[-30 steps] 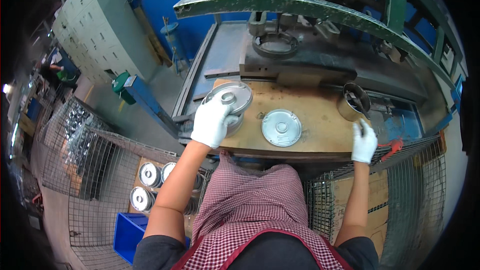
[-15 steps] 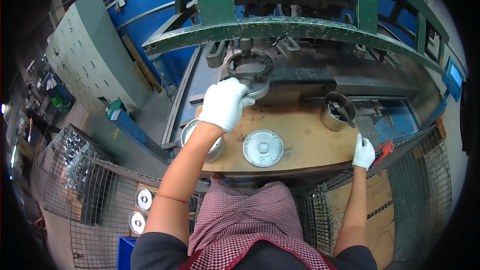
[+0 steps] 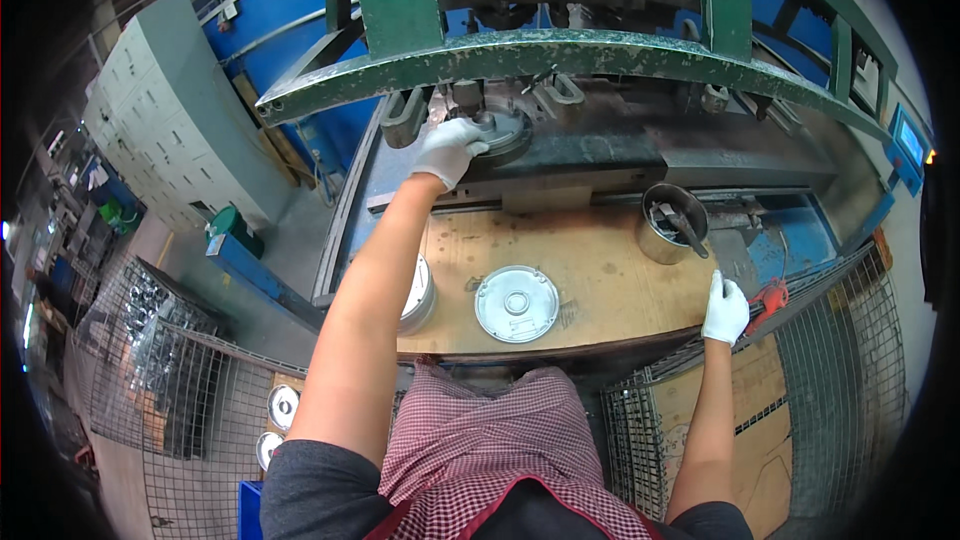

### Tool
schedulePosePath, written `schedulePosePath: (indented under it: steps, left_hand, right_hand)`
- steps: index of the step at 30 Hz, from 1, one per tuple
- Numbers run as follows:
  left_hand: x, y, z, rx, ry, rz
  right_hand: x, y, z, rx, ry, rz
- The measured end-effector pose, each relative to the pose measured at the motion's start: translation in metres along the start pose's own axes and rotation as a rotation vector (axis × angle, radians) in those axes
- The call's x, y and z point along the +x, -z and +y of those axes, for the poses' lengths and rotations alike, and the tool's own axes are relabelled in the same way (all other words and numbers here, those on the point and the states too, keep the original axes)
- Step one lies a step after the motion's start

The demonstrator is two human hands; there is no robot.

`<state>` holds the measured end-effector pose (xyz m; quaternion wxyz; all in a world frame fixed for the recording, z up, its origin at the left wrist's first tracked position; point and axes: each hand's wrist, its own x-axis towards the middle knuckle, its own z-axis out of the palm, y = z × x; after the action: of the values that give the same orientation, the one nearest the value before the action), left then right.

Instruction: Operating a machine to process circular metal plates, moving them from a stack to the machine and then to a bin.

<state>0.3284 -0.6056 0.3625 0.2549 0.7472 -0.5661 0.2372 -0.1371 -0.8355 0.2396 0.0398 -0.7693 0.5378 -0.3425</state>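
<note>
My left hand point(image 3: 450, 152), in a white glove, reaches forward under the green press frame. Its fingers are closed at a knob on a round metal plate point(image 3: 508, 132), which now lies at the dark ring-shaped fixture on the press bed; the glove partly hides the knob. My right hand point(image 3: 725, 310), also gloved, rests by the right edge of the wooden board, fingers partly stretched and nothing visible in them. A red object point(image 3: 768, 302) is close beside it. On the board lies a silvery round cover point(image 3: 517, 304). Left of it stands a stack of similar covers point(image 3: 418, 298), partly behind my left forearm.
A metal pot point(image 3: 672, 225) with pieces and a dark-handled tool stands at the board's right. The green frame's crossbar point(image 3: 560, 52) spans above the press bed. Wire mesh baskets point(image 3: 210, 390) flank me, with more round covers low on the left. A control screen point(image 3: 908, 143) hangs far right.
My left hand has moved forward with the round plate, from above the near edge of the press bed onto the ring fixture. The right hand has stayed almost in place.
</note>
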Motion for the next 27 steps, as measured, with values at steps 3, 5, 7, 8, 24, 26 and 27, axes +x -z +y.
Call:
schedulePosePath:
  steps: [3, 5, 7, 8, 24, 26, 27]
  left_hand:
    - [-0.002, 0.002, -0.01, -0.038, -0.025, -0.012]
    - [-0.002, 0.003, -0.004, -0.063, -0.004, -0.05]
    - [-0.005, 0.0, 0.007, -0.041, 0.046, 0.042]
    - [-0.005, -0.002, 0.011, -0.04, 0.045, 0.043]
    - [-0.138, 0.032, 0.117, -0.059, 0.127, 0.102]
    - [-0.178, 0.025, 0.141, -0.12, 0.165, 0.035]
    - [-0.196, 0.02, 0.147, -0.116, 0.186, -0.017]
  right_hand:
    - [0.0, 0.003, -0.001, -0.011, -0.009, -0.02]
    - [-0.002, 0.001, 0.001, -0.003, -0.008, -0.007]
    - [-0.001, 0.0, 0.001, 0.009, -0.005, 0.009]
    - [-0.001, 0.0, -0.001, -0.01, 0.001, 0.012]
    - [-0.007, 0.013, 0.059, -0.08, -0.44, 0.489]
    - [0.003, -0.009, 0.117, 0.435, -0.452, 0.251]
    - [0.013, 0.008, 0.117, 0.504, -0.687, -0.007]
